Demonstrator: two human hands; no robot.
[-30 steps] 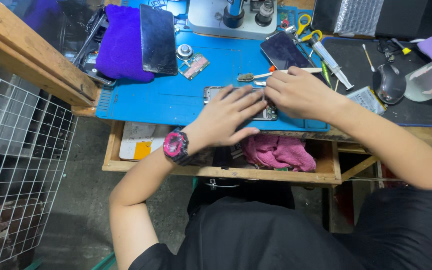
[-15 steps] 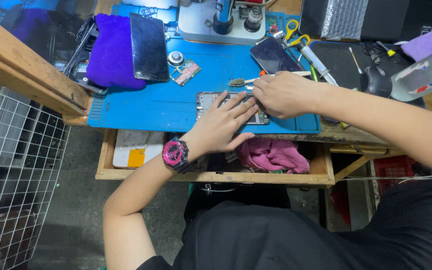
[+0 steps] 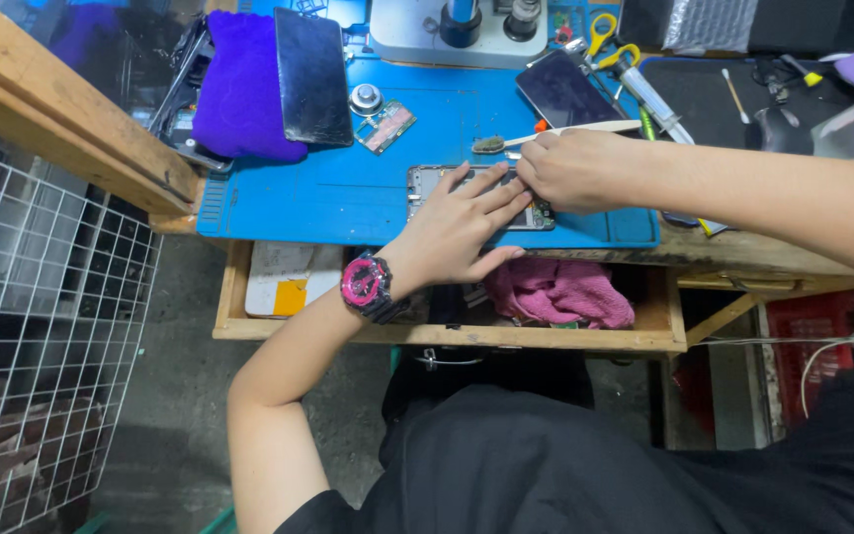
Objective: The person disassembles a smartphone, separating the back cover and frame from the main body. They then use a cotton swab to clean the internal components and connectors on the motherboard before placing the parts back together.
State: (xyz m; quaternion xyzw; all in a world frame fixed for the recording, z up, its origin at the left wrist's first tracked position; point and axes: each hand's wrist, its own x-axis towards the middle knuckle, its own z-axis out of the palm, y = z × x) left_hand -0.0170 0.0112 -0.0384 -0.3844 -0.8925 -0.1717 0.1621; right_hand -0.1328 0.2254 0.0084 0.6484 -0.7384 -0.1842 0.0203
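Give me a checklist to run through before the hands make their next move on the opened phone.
1. Opened phone lies flat on the blue mat: ok.
2. Left hand pins the phone down, fingers spread over it: ok.
3. Right hand is at the phone's right end; whether it holds a tool: cannot tell.
4. Brush lies within reach, just behind the right hand: ok.
5. Loose small circuit board sits apart from the hands: ok.
6. Drawer under the bench hangs open with a pink cloth in it, below the mat's edge, where small parts could drop: not ok.
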